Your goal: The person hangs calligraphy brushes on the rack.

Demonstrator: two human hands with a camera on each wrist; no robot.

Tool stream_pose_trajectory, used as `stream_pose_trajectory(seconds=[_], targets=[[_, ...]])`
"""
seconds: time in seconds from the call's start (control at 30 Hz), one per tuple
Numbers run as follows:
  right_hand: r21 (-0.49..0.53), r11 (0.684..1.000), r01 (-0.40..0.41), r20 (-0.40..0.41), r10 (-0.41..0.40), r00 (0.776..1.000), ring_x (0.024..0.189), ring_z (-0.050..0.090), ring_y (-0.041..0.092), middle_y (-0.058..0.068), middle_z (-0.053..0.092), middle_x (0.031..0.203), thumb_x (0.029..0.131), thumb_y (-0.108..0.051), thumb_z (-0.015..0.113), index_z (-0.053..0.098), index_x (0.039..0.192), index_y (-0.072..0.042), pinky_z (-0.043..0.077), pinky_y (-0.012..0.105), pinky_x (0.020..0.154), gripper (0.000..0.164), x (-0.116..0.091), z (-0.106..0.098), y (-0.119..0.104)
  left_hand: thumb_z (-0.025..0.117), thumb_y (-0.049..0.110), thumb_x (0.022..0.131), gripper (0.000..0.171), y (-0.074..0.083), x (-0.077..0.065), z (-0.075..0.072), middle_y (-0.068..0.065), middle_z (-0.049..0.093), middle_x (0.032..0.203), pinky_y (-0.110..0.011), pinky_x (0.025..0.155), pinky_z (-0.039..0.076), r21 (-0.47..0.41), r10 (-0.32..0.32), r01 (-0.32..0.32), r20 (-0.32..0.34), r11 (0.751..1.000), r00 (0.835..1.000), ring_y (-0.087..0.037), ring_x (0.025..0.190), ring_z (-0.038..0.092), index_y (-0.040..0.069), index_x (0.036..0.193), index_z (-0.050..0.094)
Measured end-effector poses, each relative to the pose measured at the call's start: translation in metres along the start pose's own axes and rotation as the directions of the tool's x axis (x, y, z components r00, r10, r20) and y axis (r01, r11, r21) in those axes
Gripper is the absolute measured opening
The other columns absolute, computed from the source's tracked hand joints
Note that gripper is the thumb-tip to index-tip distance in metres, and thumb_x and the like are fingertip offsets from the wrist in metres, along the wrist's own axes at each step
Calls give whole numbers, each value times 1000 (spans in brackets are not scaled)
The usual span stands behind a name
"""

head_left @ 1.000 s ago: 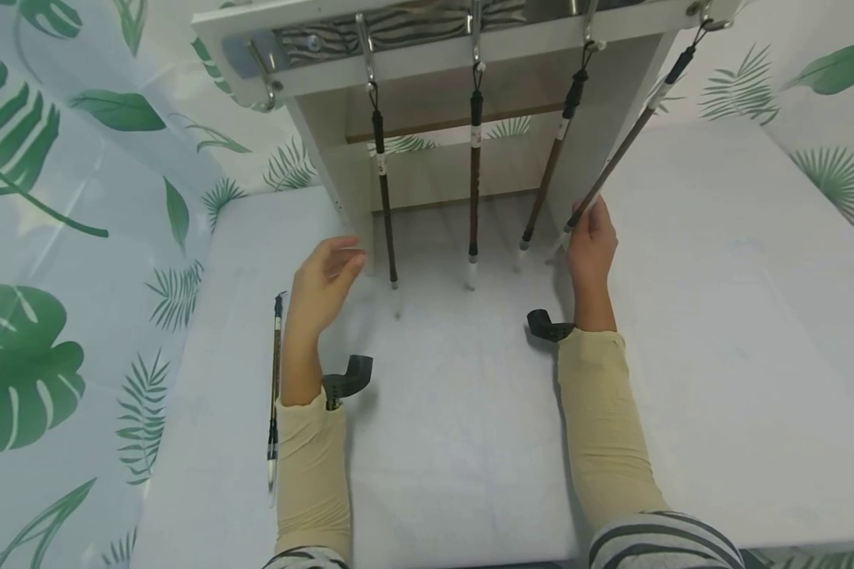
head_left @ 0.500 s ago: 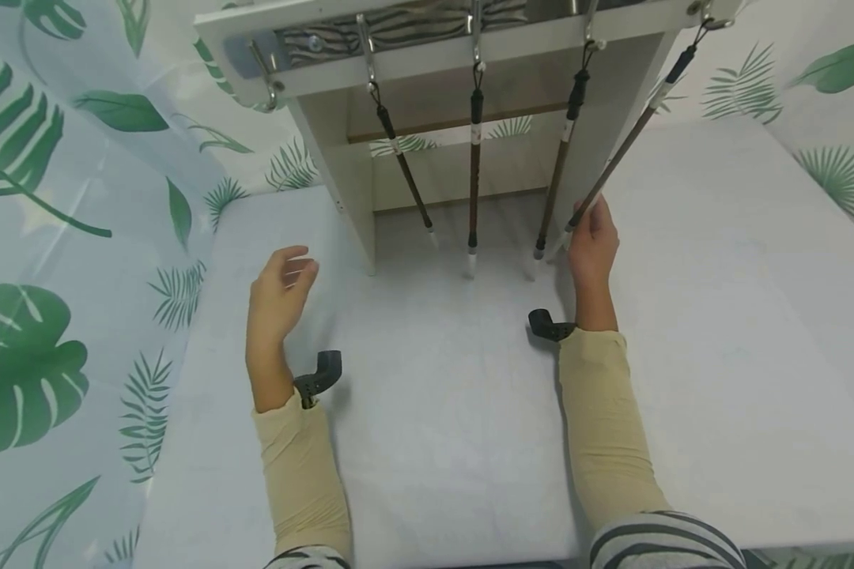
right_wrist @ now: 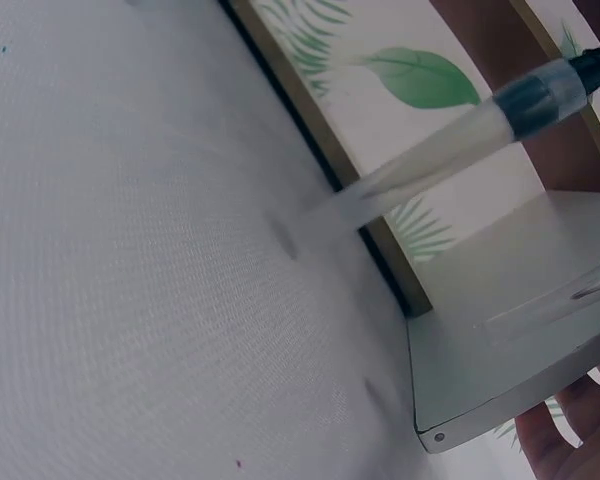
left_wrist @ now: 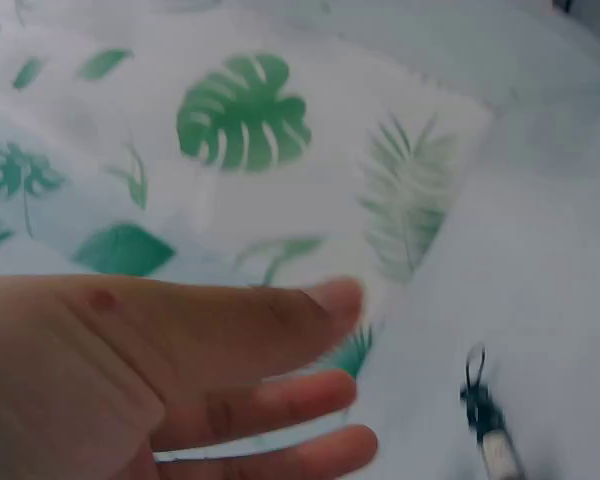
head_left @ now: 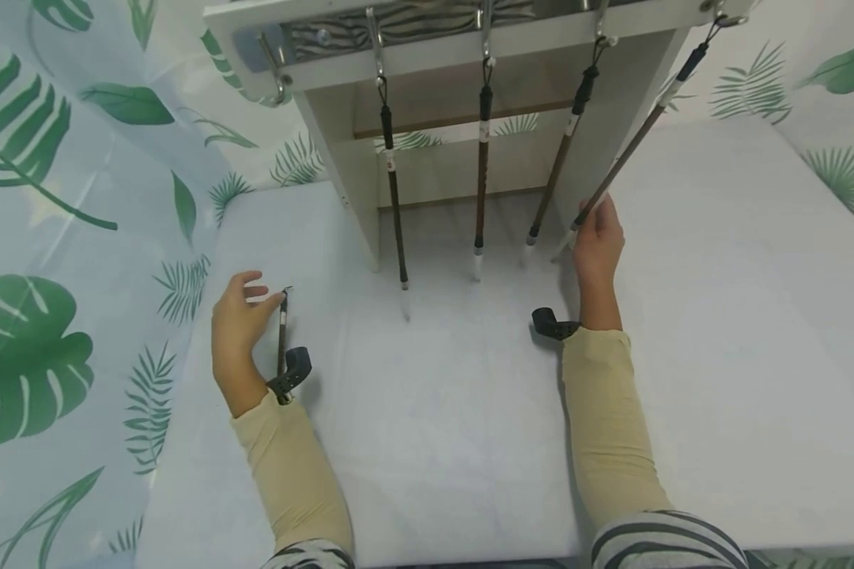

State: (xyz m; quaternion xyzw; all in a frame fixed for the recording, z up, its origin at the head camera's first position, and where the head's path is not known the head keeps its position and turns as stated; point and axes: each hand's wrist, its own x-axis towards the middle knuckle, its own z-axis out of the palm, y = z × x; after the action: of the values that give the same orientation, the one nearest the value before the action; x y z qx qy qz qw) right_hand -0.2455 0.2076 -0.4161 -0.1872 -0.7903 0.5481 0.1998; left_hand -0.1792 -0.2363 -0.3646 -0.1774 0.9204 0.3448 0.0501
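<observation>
My left hand (head_left: 242, 324) is held over the left part of the table, fingers apart and holding nothing. Close to its thumb lies a dark-handled calligraphy brush (head_left: 282, 324), partly hidden by the wrist; its hanging loop (left_wrist: 476, 362) shows in the left wrist view. My right hand (head_left: 599, 245) rests its fingers (right_wrist: 570, 425) against the outer side of the rack's right panel (right_wrist: 520, 390). Just above that hand passes the rightmost hanging brush (head_left: 636, 138). Three more capped brushes hang to its left: one at left (head_left: 394, 197), one mid (head_left: 482, 166), one right (head_left: 562, 158).
A white rack (head_left: 327, 75) with metal hooks along its top rail stands at the back. The leftmost hook (head_left: 273, 71) bears no brush. A white cloth covers the table (head_left: 455, 442). Leaf-print sheeting (head_left: 35, 332) rises at the left.
My left hand has moved left and toward me, away from the rack to beside the lying brush. The left hanging brush has swung right and back. My right hand stays in place.
</observation>
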Motion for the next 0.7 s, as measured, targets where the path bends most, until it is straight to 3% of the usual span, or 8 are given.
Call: stream_pose_trajectory(seconds=[0.1, 0.2, 0.7], targets=[[3, 1000, 8, -8, -8, 1000, 116, 48, 3, -1, 57, 132, 102, -34, 36, 55, 121, -20, 42, 26, 99, 30, 0, 1, 0, 56, 24, 94, 61, -12, 3, -1, -19, 49, 140, -53, 102, 42, 54, -88, 85, 58, 995, 994, -39, 126, 47, 9, 147, 31], [-6, 1000, 16, -14, -16, 1000, 116, 49, 5, 0, 57, 132, 102, -34, 36, 54, 121, -20, 42, 27, 99, 30, 0, 0, 1, 57, 24, 93, 64, -20, 6, 0, -22, 48, 140, -54, 104, 40, 92, -126, 117, 107, 989, 986, -42, 126, 45, 6, 147, 29], [24, 1000, 4, 3, -4, 1000, 131, 44, 6, -6, 48, 144, 102, -35, 36, 48, 137, -27, 40, 32, 108, 38, -2, 0, -1, 59, 25, 91, 65, -30, 14, 4, -27, 44, 141, -52, 104, 40, 164, -117, 83, 211, 983, 970, -42, 126, 45, -1, 144, 31]])
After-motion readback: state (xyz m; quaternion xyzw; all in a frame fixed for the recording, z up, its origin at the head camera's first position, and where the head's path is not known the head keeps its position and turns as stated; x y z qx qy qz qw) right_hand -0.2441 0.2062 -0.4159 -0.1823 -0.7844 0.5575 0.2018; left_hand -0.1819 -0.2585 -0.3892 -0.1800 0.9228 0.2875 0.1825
